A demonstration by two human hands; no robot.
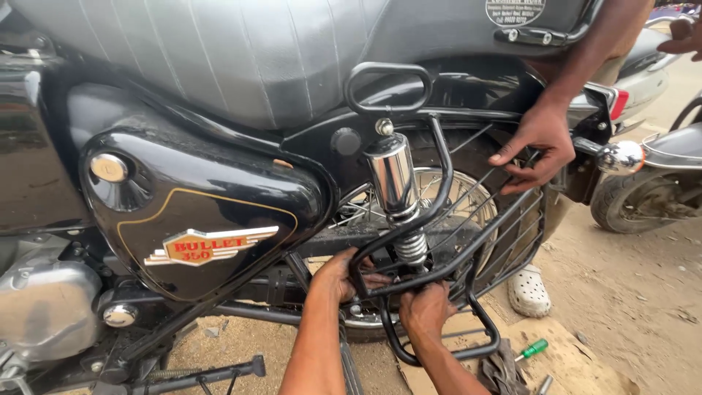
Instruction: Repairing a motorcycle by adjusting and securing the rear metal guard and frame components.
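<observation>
Both hands work low beside the one chrome shock absorber [395,192]: left hand [342,278] and right hand [424,307] have fingers clamped on the black tubular guard frame [446,267]; a co-worker's hand [537,143] steadies its upper grille, one green screwdriver [532,350] lies nearby

Outdoors, flat daylight. Bare sandy ground [643,292], scattered small stones. Flattened cardboard [567,358] on dirt, green-handled screwdriver [533,350] lying on it. Second vehicle's wheel [643,201] at right edge.
</observation>
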